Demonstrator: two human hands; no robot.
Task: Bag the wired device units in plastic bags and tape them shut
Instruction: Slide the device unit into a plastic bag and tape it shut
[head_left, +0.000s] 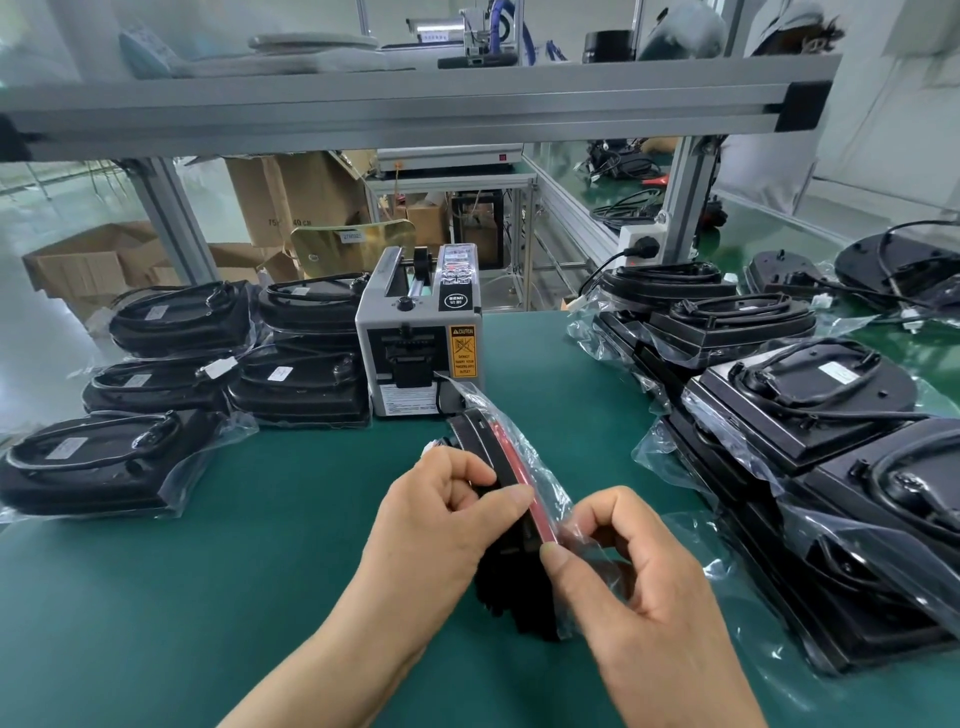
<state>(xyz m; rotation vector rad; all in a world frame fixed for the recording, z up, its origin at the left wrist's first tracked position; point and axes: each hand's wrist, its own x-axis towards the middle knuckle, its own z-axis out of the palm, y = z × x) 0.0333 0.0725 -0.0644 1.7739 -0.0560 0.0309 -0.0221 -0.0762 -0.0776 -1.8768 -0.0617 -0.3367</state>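
Observation:
A black wired device unit (480, 441) with a red strip along its edge stands on edge above the green mat, partly inside a clear plastic bag (540, 467). My left hand (441, 525) grips the unit's left side, thumb tip on the red edge. My right hand (639, 582) pinches the bag's film against the unit's right side. The unit's lower part is hidden behind both hands.
A grey tape dispenser (421, 343) stands just behind the unit. Several bagged units (171, 322) are stacked at the left, and more units (810, 395) in bags lie at the right. The green mat (208, 597) is bare at front left. An aluminium frame beam (415, 104) runs overhead.

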